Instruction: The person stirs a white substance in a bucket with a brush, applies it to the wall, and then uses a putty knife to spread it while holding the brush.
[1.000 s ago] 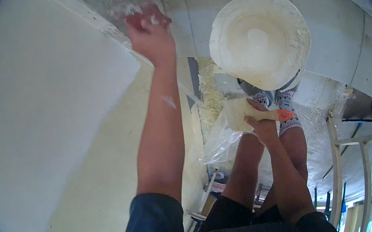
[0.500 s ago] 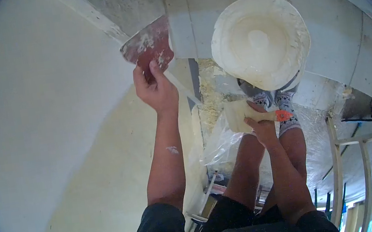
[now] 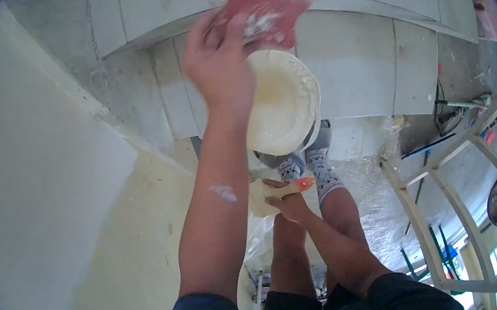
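Note:
My left hand (image 3: pixel 221 64) grips a red plastic putty spreader (image 3: pixel 270 11) smeared with white, raised at the top of the view and blurred by motion. Below and beside that hand stands a bucket (image 3: pixel 279 104) with a pale, coated inside and a crusted rim; my hand and forearm cover its left part. Lower down, my right hand (image 3: pixel 289 203) is closed around the pale handle of a wide putty knife (image 3: pixel 260 198), whose end is orange. Its cream-coated blade points left and is partly hidden behind my left forearm.
On the left is a wall (image 3: pixel 148 250), part whitish, part yellowish. The bucket is by my feet, near a pale tiled step (image 3: pixel 357 72). Plastic sheeting (image 3: pixel 368 202) covers the floor. A cream metal railing (image 3: pixel 417 220) stands to the right, with tools and cords beyond it.
My left hand has swung right, away from the wall, bringing the red spreader above the bucket's far rim in view. The view has shifted right; my right hand keeps its hold.

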`<state>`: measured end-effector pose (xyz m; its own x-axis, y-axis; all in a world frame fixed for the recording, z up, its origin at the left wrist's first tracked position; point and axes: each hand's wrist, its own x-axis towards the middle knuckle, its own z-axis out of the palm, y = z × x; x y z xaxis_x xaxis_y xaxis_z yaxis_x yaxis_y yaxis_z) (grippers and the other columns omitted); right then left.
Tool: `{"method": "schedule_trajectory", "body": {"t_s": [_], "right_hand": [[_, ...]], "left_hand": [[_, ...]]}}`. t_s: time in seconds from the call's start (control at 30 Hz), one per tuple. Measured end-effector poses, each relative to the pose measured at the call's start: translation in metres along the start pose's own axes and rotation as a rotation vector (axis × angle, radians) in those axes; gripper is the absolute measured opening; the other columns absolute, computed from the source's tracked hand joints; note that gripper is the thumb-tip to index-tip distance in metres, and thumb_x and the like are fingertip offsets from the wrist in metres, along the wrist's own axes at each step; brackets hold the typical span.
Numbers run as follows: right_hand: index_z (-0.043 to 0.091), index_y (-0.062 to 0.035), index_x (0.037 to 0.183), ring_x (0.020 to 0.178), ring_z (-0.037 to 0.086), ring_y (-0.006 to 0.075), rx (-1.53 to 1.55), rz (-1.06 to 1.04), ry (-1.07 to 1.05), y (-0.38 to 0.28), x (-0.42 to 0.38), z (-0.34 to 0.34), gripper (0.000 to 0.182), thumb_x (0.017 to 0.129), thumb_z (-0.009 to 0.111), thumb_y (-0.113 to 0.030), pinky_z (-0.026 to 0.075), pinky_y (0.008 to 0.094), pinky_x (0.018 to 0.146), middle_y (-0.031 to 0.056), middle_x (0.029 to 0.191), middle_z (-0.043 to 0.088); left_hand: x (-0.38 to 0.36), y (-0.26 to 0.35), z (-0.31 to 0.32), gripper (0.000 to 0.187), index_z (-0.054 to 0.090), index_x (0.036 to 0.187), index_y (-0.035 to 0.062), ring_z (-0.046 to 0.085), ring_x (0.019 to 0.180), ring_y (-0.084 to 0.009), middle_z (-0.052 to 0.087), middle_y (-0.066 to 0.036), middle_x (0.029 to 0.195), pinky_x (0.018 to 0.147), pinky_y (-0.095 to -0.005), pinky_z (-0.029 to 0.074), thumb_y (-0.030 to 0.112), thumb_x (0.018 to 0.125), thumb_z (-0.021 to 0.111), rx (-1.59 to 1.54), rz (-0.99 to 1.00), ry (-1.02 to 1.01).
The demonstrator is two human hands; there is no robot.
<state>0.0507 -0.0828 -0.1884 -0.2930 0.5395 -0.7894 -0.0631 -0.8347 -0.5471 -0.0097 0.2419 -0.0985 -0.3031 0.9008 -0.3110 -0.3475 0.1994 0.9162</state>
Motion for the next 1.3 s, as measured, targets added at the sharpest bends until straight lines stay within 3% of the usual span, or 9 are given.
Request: {"method": "schedule_trajectory", "body": {"t_s": [0.17, 0.23, 0.3, 0.57, 0.7, 0.8, 1.0, 1.17, 1.3], "right_hand": [[0.053, -0.0041, 0.119, 0.094, 0.056, 0.0170, -0.005, 0.066, -0.011, -0.012, -0.006, 0.002, 0.045, 0.075, 0.064, -0.008, 0.044, 0.0279, 0.082, 0.0102, 0.105, 0.060], [0.052, -0.0070, 0.122, 0.097, 0.056, 0.0183, -0.006, 0.037, -0.062, -0.017, -0.004, 0.001, 0.050, 0.075, 0.065, -0.009, 0.044, 0.0272, 0.085, 0.0115, 0.110, 0.060], [0.052, -0.0072, 0.123, 0.099, 0.056, 0.0190, -0.107, 0.128, -0.089, -0.030, -0.010, 0.000, 0.050, 0.075, 0.065, -0.010, 0.043, 0.0283, 0.087, 0.0130, 0.113, 0.058], [0.049, -0.0015, 0.123, 0.103, 0.053, 0.0172, -0.208, -0.053, -0.087, -0.107, -0.058, -0.011, 0.052, 0.075, 0.068, -0.009, 0.041, 0.0295, 0.091, 0.0109, 0.113, 0.057], [0.051, -0.0020, 0.121, 0.103, 0.056, 0.0211, -0.118, -0.257, 0.238, -0.168, -0.059, -0.022, 0.052, 0.072, 0.068, -0.012, 0.043, 0.0315, 0.090, 0.0158, 0.113, 0.058], [0.049, 0.0015, 0.121, 0.102, 0.056, 0.0192, -0.222, -0.583, 0.448, -0.192, -0.014, -0.025, 0.053, 0.072, 0.067, -0.008, 0.043, 0.0307, 0.089, 0.0179, 0.112, 0.058], [0.048, 0.0010, 0.123, 0.108, 0.052, 0.0200, -0.192, -0.477, 0.432, -0.208, 0.025, -0.027, 0.053, 0.074, 0.065, -0.005, 0.040, 0.0306, 0.093, 0.0163, 0.116, 0.055], [0.050, -0.0002, 0.121, 0.106, 0.052, 0.0190, 0.379, -0.627, 0.214, -0.251, 0.020, 0.014, 0.051, 0.074, 0.068, -0.008, 0.040, 0.0295, 0.093, 0.0134, 0.116, 0.055], [0.052, 0.0004, 0.118, 0.102, 0.054, 0.0177, 0.078, -0.609, 0.228, -0.280, 0.085, 0.063, 0.047, 0.076, 0.069, -0.012, 0.042, 0.0290, 0.090, 0.0108, 0.110, 0.059]], "left_hand": [[0.024, 0.001, 0.028, 0.035, 0.050, 0.109, -0.0063, 0.061, 0.090, -0.0219, 0.060, -0.014, 0.103, 0.068, -0.0307, 0.054, 0.006, 0.080, 0.063, 0.505, 0.033, -0.156], [0.016, -0.001, 0.026, 0.041, 0.046, 0.124, 0.0021, 0.049, 0.114, -0.0339, 0.056, -0.020, 0.115, 0.097, -0.0403, 0.038, 0.019, 0.086, 0.052, 0.911, 0.624, -0.007], [-0.013, 0.001, -0.007, 0.028, 0.055, 0.105, -0.0024, 0.059, 0.094, -0.0264, 0.060, -0.018, 0.099, 0.078, -0.0343, 0.051, -0.001, 0.077, 0.060, 0.716, 0.779, 0.042], [-0.283, 0.048, -0.195, 0.025, 0.046, 0.111, -0.0033, 0.052, 0.104, -0.0227, 0.051, -0.016, 0.112, 0.090, -0.0340, 0.043, -0.002, 0.086, 0.047, 0.693, -0.085, 0.665], [-0.388, 0.005, -0.201, 0.056, 0.044, 0.118, -0.0024, 0.046, 0.110, -0.0341, 0.047, -0.024, 0.116, 0.093, -0.0405, 0.037, 0.020, 0.072, 0.068, 1.140, -0.630, 0.156], [-0.391, -0.021, -0.168, 0.070, 0.042, 0.120, -0.0027, 0.040, 0.115, -0.0392, 0.043, -0.028, 0.120, 0.098, -0.0453, 0.032, 0.033, 0.067, 0.072, 1.329, -0.488, -0.111], [-0.379, -0.026, -0.153, 0.072, 0.041, 0.124, -0.0008, 0.034, 0.117, -0.0466, 0.038, -0.028, 0.126, 0.099, -0.0512, 0.028, 0.036, 0.068, 0.068, 1.362, -0.499, -0.252], [-0.379, -0.044, -0.151, 0.065, 0.044, 0.122, -0.0021, 0.037, 0.116, -0.0440, 0.040, -0.026, 0.125, 0.097, -0.0498, 0.031, 0.035, 0.072, 0.065, 1.394, -0.466, -0.344], [-0.371, -0.036, -0.149, 0.057, 0.046, 0.118, -0.0026, 0.041, 0.114, -0.0408, 0.043, -0.024, 0.123, 0.093, -0.0490, 0.035, 0.031, 0.075, 0.062, 1.395, -0.434, -0.379]]}}
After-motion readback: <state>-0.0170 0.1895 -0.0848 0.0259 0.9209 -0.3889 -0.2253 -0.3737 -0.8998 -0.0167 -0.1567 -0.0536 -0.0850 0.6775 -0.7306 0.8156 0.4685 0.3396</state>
